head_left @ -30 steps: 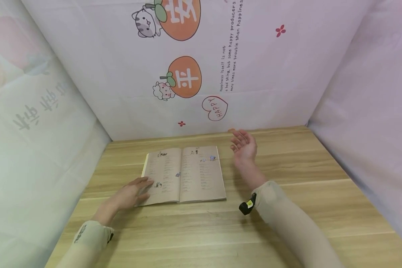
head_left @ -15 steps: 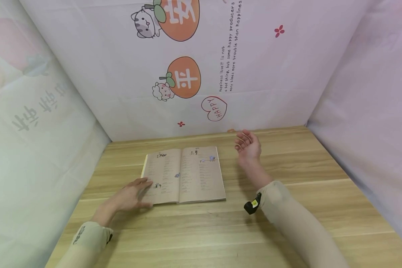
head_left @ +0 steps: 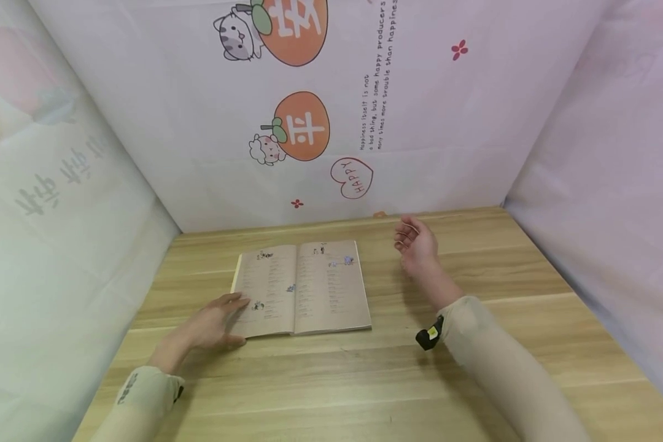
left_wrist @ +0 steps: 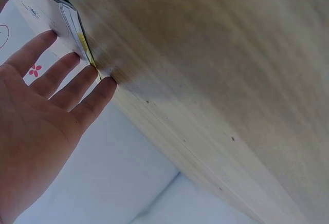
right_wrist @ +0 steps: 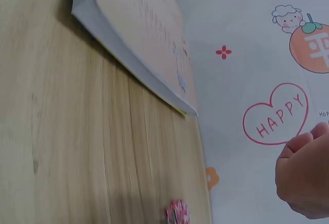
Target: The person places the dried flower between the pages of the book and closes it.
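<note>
An open book (head_left: 331,301) lies flat on the wooden table, its pages bearing columns of print and small cartoon drawings. My left hand (head_left: 212,320) rests at the lower left corner of the left page. In the left wrist view its fingers (left_wrist: 64,90) are extended and spread, the tips against the book's edge (left_wrist: 77,26). To the right of the book, apart from it, my right hand (head_left: 422,248) is held over the table with the palm turned toward the book. Its fingers are loosely bent and hold nothing.
White printed cloth walls (head_left: 420,123) close off the table's back, left and right. The wooden tabletop (head_left: 320,387) stretches in front of the book. A small pink-and-red patterned thing (right_wrist: 178,212) shows at the bottom of the right wrist view; its kind is unclear.
My right hand has drawn away to the right from the book. My left thumb has shifted slightly near the page's lower corner. The book lies as before.
</note>
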`<state>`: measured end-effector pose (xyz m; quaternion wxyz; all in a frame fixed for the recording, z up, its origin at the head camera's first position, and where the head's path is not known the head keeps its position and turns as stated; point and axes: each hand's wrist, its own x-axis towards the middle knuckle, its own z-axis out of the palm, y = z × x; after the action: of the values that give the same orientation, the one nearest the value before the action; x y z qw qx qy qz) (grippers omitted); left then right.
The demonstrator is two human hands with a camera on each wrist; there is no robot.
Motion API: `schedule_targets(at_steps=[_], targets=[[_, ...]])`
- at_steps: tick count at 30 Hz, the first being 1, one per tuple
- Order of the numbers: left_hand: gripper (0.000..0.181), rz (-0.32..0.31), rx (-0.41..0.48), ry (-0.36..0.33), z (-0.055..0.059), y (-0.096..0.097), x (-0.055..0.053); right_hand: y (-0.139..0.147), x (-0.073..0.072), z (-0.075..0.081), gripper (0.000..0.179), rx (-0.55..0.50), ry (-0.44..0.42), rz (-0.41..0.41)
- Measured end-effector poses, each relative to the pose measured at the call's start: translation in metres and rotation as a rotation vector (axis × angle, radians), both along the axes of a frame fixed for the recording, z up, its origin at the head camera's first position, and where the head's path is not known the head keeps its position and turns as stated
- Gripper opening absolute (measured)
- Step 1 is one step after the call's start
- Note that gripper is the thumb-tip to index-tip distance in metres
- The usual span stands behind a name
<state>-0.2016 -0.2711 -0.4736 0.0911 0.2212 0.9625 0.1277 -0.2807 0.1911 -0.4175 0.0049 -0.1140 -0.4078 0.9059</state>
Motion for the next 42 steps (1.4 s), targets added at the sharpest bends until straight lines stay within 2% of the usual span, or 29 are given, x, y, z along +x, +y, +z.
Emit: schedule_targets(at_steps=[7,16,24,32,35,42], targets=[[0.091,-0.011,-0.011,0.009,0.003,0.001,-0.001,0.014,0.000,0.000,0.025,0.117,0.017,0.094],[0.091,-0.007,-0.014,0.010,0.001,0.000,-0.002,0.031,-0.001,0.001,0.029,0.164,-0.026,0.158],[0.090,-0.006,-0.014,0.005,-0.001,0.000,-0.002,0.049,0.002,-0.002,0.027,0.299,-0.066,0.227],[0.089,-0.014,-0.019,0.009,0.001,0.000,-0.001,0.064,0.000,-0.011,0.022,0.585,-0.065,0.266],[0.089,-0.023,-0.022,0.018,0.000,-0.001,-0.002,0.069,0.000,-0.013,0.023,0.658,-0.062,0.293],[0.090,-0.025,-0.022,0.021,-0.003,-0.001,-0.003,0.080,0.000,-0.016,0.024,0.855,-0.113,0.382]])
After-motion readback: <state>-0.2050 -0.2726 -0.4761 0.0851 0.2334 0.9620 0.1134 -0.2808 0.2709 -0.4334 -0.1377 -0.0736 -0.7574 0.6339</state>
